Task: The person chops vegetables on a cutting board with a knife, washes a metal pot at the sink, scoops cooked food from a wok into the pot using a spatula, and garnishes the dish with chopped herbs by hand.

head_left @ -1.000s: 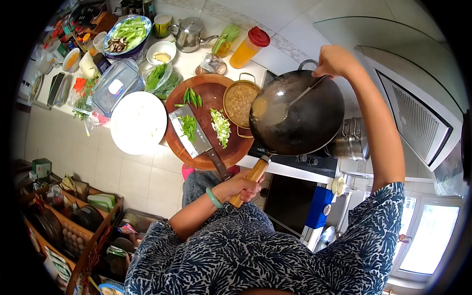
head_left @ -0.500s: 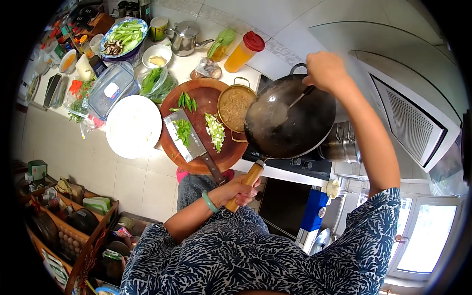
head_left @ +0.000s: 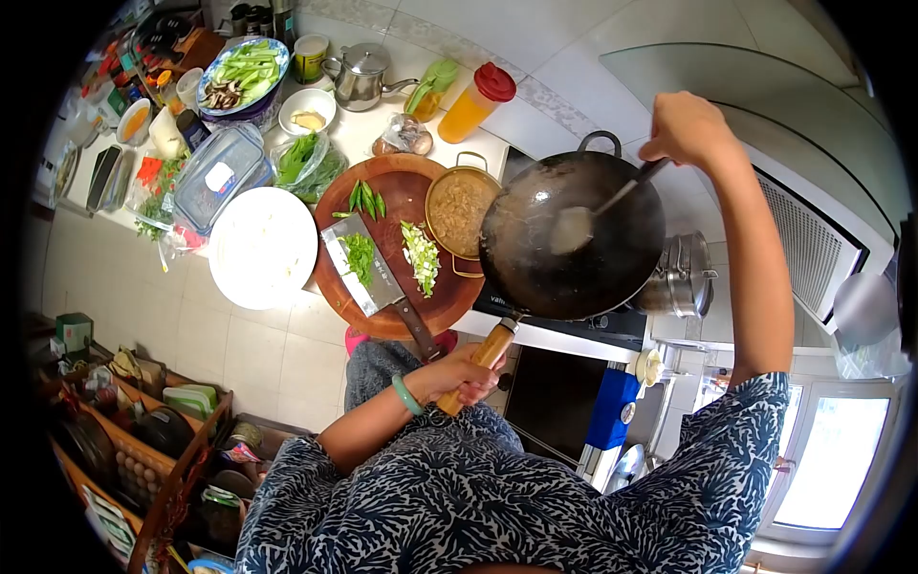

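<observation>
My left hand (head_left: pixel 462 373) is wrapped round the wooden handle of a black wok (head_left: pixel 617 263) over the stove. Steam hangs inside the wok, and its dark inner wall looks shiny. Raised above the wok's far right rim, my right hand (head_left: pixel 690 132) grips a wok spatula (head_left: pixel 623 193) by its dark handle. The spatula's broad metal head rests low in the wok, slightly blurred. Beside the wok, a brass-coloured pan (head_left: pixel 459 212) holds brown minced food. It sits on a round wooden board (head_left: pixel 402 182) with chopped pale vegetable, green chillies and a cleaver (head_left: pixel 368 263) bearing chopped greens.
A white plate (head_left: pixel 263 249) overhangs the counter edge near a lidded glass box (head_left: pixel 220 177). Along the wall stand a steel kettle (head_left: pixel 361 77), a red-capped jug (head_left: pixel 476 100) and a vegetable bowl (head_left: pixel 243 77). A steel pot (head_left: pixel 681 277) is right of the wok, below the range hood (head_left: pixel 813 239).
My right hand has moved right and slightly up, and the spatula head has shifted right inside the wok. The wok has tilted or shifted slightly; my left hand keeps its hold.
</observation>
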The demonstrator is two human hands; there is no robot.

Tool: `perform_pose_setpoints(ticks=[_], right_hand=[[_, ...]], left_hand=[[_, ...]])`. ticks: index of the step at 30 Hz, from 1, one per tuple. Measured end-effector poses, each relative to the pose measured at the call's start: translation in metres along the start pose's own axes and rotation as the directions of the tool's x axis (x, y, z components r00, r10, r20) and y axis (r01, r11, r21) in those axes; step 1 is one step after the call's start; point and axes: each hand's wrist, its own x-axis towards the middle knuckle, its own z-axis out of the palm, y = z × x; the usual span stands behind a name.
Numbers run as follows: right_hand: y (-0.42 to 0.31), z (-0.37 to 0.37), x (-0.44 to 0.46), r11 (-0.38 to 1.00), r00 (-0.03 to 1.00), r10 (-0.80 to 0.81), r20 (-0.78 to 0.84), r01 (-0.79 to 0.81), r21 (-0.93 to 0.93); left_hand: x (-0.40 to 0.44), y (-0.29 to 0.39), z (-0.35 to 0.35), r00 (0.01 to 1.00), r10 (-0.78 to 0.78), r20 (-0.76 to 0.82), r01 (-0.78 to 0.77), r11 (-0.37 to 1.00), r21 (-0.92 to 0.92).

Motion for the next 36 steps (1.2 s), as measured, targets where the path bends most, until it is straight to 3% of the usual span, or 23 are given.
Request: perform_pose_setpoints(ticks=[1,3,5,9,11,12,14,17,24,27,29,30,33,35,36], right_hand=[[0.0,-0.007,-0.006,1.0,1.0,0.002,-0.005,-0.002,0.003],[-0.002,-0.021,-0.016,0.972,0.986,0.141,0.085,-0.122,-0.203],[0.001,-0.02,-0.018,0.97,0.984,0.166,0.065,-0.152,-0.188],[0.004,0.011,-0.007,0.99,0.985,0.068,0.161,-0.047,-0.132],[0.007,0.034,0.002,0.991,0.992,-0.085,0.088,0.075,0.115],[0.008,0.041,0.006,0.991,0.993,-0.083,0.088,0.073,0.115],[0.009,0.049,0.012,0.949,0.996,-0.087,0.012,0.079,0.305],[0.005,0.051,0.013,0.934,0.988,-0.156,-0.014,0.152,0.323],[0.014,0.059,0.013,0.89,0.998,-0.059,-0.018,0.061,0.452],[0.017,0.065,0.01,0.911,0.999,-0.025,-0.02,0.032,0.411],[0.019,0.084,0.013,0.974,0.949,-0.162,-0.269,0.198,0.109],[0.018,0.085,0.012,0.974,0.95,-0.16,-0.27,0.196,0.111],[0.008,0.083,0.005,0.963,0.953,-0.108,-0.283,0.171,0.209],[0.007,0.074,-0.003,0.907,0.996,-0.044,-0.075,0.071,0.416],[0.011,0.081,-0.006,0.905,0.996,-0.041,-0.079,0.071,0.42]], left_hand=[[0.002,-0.001,-0.001,1.0,0.001,0.004,-0.001,1.0,0.005],[0.001,-0.001,0.0,1.0,-0.007,-0.004,0.007,1.0,0.005],[0.001,-0.001,0.002,1.0,-0.014,-0.012,0.014,1.0,0.002],[0.002,-0.002,0.001,1.0,-0.013,-0.02,0.013,0.999,0.033],[0.001,-0.002,0.003,1.0,-0.014,-0.018,0.015,0.999,0.046],[0.0,0.0,0.004,1.0,-0.017,-0.016,0.018,0.999,0.048],[0.0,0.001,0.005,1.0,-0.018,-0.017,0.019,0.998,0.054],[0.005,-0.001,0.002,0.999,-0.034,-0.02,0.035,0.998,0.047],[0.012,0.0,-0.003,1.0,-0.021,-0.023,0.022,0.999,0.049],[0.012,-0.001,-0.003,0.999,-0.031,-0.021,0.032,0.998,0.045],[0.014,-0.002,-0.004,0.999,-0.036,-0.018,0.037,0.998,0.049],[0.014,-0.003,-0.004,0.999,-0.03,-0.022,0.031,0.998,0.049],[0.015,-0.003,0.004,0.999,-0.025,-0.037,0.027,0.999,0.043],[0.016,-0.004,0.006,0.998,-0.025,-0.05,0.027,0.999,0.04],[0.018,-0.006,0.002,0.997,-0.028,-0.066,0.031,0.998,0.055]])
